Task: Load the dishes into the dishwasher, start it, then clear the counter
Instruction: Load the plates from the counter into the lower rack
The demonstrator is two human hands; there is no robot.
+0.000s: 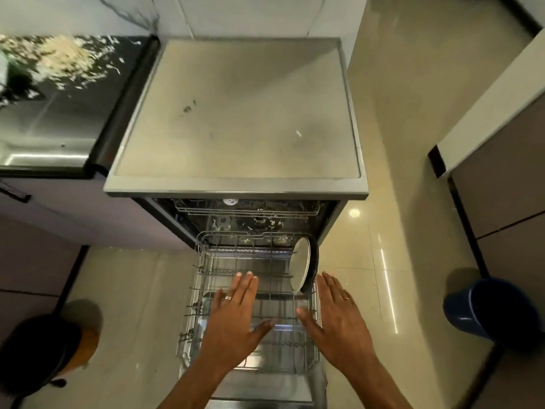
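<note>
The grey dishwasher [236,119] stands open, its lower wire rack [200,290] pulled out over the dropped door. A white plate [300,267] stands on edge at the rack's right side, with a dark plate [313,267] right behind it. My left hand [236,317] hovers over the middle of the rack, fingers straight and spread, holding nothing. Over the rack's right edge, just below the plates, my right hand [339,314] is flat and empty too. The upper rack [244,209] stays inside the machine.
A black counter [59,113] to the left carries scattered food scraps [59,59]. A blue bucket [489,311] stands on the floor at the right, a black and orange bin [44,355] at the left. Cabinets line the right side.
</note>
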